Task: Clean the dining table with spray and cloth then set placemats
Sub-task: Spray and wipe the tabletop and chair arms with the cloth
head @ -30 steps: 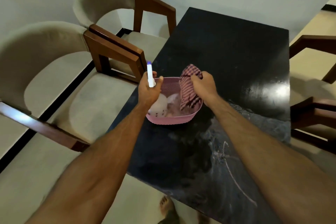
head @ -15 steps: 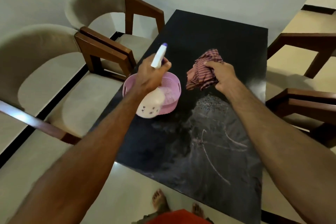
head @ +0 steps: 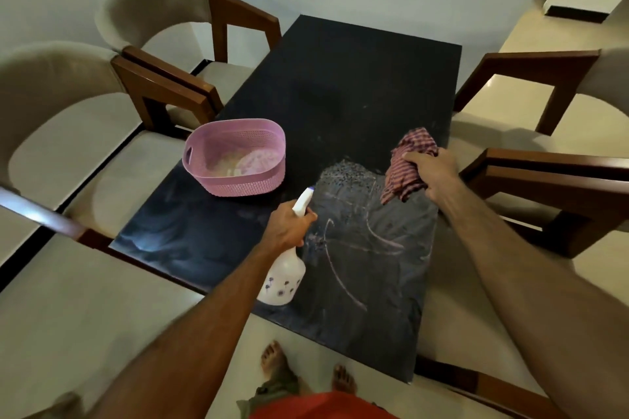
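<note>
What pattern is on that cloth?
The cloth has red-and-dark checked stripes, seen in the head view.

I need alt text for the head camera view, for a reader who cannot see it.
A person's left hand holds a spray bottle over a dark table, while the right hand holds a striped cloth. A pink basket stands on the table.
</note>
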